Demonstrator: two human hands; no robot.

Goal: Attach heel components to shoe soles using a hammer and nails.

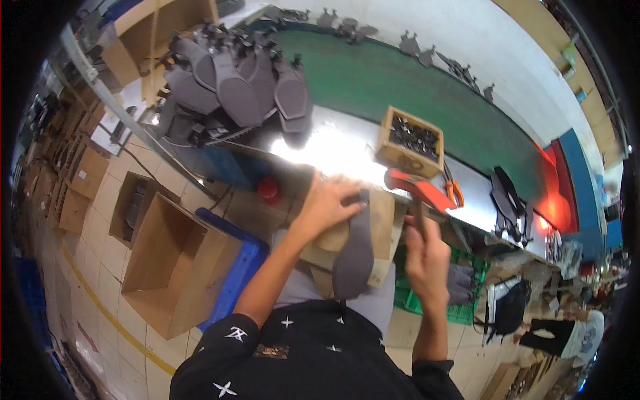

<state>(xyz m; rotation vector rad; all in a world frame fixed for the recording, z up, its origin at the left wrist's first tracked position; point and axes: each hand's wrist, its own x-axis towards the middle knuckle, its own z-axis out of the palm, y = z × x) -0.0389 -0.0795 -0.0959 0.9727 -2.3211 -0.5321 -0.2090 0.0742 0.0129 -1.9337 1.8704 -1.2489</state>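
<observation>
Sole (355, 257), grey, lying lengthwise on a pale board (384, 223) above the lap, wide end toward the torso. Left hand (330, 205) at its narrow far end, thumb by the left edge; cannot tell whether grasping or merely resting. Right hand (428, 261) clenched round handle of orange-headed hammer (430, 193), right of sole, apart from it.

The left grip (335, 202) reaches forward, thumb (353, 212) spread — the right grip (429, 257) curls tightly.
</observation>
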